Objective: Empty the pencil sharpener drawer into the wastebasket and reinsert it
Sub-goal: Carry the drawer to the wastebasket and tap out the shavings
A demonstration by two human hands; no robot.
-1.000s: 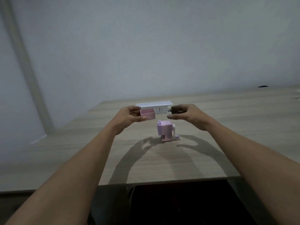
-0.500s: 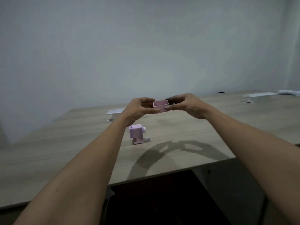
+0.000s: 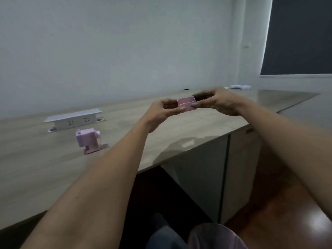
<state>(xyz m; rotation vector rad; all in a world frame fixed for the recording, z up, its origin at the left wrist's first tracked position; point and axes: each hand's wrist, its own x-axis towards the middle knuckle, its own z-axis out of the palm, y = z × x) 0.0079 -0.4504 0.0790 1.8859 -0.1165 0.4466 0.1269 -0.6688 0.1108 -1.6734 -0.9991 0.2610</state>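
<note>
The small pink drawer [image 3: 186,104] is held upright in the air above the desk, open side up. My left hand [image 3: 161,112] pinches its left end and my right hand [image 3: 218,103] grips its right end. The pink pencil sharpener [image 3: 89,140] with its side crank stands on the wooden desk [image 3: 45,162] at the left, well apart from both hands, and its drawer slot faces me. No wastebasket is in view.
A white power socket box [image 3: 72,118] stands raised on the desk behind the sharpener. White papers [image 3: 240,86] lie at the far right of the desk. A grey cabinet [image 3: 212,169] sits under the desk's right part, beside glossy dark floor [image 3: 287,221].
The view has swung to the right, so the sharpener and socket box now sit at the left. Both hands carried the drawer rightwards, away from the sharpener.
</note>
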